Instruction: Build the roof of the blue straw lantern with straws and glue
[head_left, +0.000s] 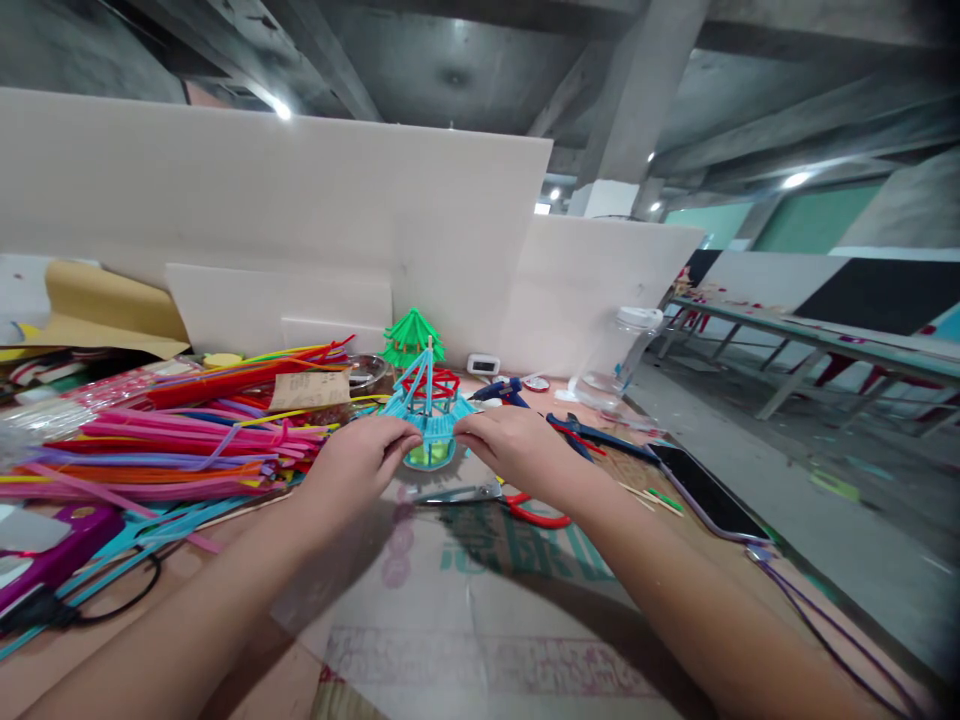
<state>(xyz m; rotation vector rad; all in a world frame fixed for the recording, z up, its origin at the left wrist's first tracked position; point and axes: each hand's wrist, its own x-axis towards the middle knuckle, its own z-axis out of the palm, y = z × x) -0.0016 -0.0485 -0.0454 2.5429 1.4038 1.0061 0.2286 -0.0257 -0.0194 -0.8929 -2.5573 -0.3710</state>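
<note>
While both hands meet at the middle of the worktop (pixel 480 620), they hold a small light-blue pavilion model (pixel 429 415) made of pipe cleaners between them. The left hand (pixel 360 460) pinches its left roof edge with narrow fingertips; the right hand (pixel 510 450) closes its grip on the right edge the same way. The model stands just above the cardboard sheet, with a red upper tier and a pointed top already shaped, and a yellow-green base showing below the roof. It looks mostly built, though the lower part seems unfinished. A finished green pavilion (pixel 412 340) stands behind it. A thick heap of coloured pipe cleaners (pixel 172 440) lies to the left, red-handled scissors (pixel 517 505) just below the right hand, blue pliers (pixel 585 432) and a phone (pixel 709 490) farther right.
</note>
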